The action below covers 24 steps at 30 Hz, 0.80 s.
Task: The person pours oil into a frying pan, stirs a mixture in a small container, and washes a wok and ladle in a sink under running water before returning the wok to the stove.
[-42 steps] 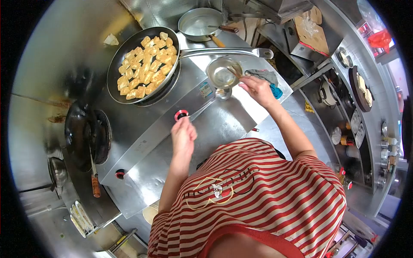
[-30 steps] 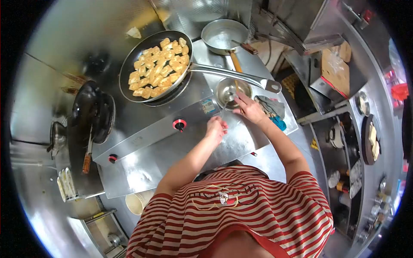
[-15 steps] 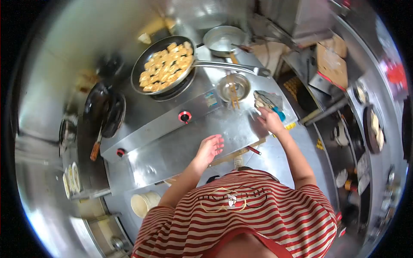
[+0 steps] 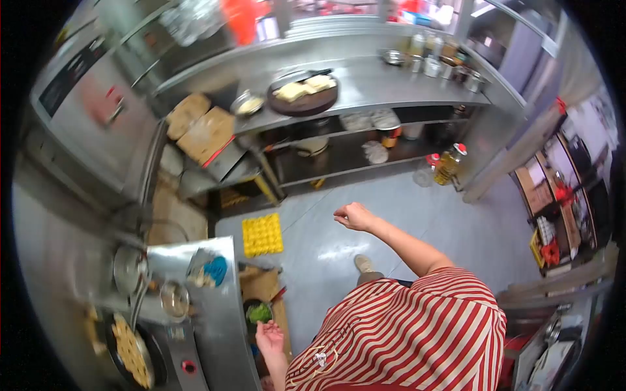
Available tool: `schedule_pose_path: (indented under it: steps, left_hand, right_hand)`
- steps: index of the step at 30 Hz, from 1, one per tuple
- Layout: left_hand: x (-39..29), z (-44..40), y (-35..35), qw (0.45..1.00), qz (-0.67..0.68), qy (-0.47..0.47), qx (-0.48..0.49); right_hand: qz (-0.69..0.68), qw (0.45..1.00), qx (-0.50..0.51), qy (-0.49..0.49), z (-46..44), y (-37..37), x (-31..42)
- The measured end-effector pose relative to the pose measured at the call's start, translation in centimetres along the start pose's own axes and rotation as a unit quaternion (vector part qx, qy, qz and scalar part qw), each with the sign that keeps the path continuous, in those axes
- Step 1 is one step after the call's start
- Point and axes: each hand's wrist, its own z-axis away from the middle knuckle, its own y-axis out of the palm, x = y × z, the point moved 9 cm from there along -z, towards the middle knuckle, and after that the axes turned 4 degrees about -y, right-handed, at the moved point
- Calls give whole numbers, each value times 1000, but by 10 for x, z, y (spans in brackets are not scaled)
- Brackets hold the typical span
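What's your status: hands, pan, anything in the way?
Left hand open, empty; right hand curled, nothing visible in it. Frying pan holding browned pieces. Possible obstacle: yellow tray beyond counter.

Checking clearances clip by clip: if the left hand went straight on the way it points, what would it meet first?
Most likely the dark bowl of greens just ahead; depth is unclear, so the left hand might pass above it.
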Motion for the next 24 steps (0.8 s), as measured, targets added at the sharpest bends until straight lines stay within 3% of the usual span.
schedule_pose_path:
  steps: [5, 9, 12, 13, 15, 20, 21, 22, 24]
  left_hand:
    - [-9, -89, 128, 992, -114, 20, 52]
    - [51, -157, 256, 983, -185, -15, 9]
    - [107, -187, 338, 905, -423, -48, 29]
    - [119, -196, 350, 903, -426, -56, 26]
    - [134, -217, 378, 807, -589, -28, 30]
    - [119, -277, 357, 745, -654, -55, -116]
    - [114, -298, 343, 759, -636, -56, -132]
    - [106, -327, 313, 786, -600, -56, -141]
    - [93, -385, 272, 838, -522, -55, -148]
  right_hand:
    - [20, 994, -76, 77, 22, -103, -110]
    - [1, 985, -136, 104, 42, -192, -224]
    - [-17, 954, -248, 167, 51, -280, -288]
    - [-9, 947, -269, 174, 47, -306, -302]
    - [-39, 928, -334, 159, 28, -348, -335]
    - [14, 883, -431, 185, -42, -433, -419]
    - [19, 885, -387, 256, -60, -442, -447]
    - [25, 867, -455, 199, -72, -458, -459]
    - [20, 866, -466, 178, -102, -489, -485]
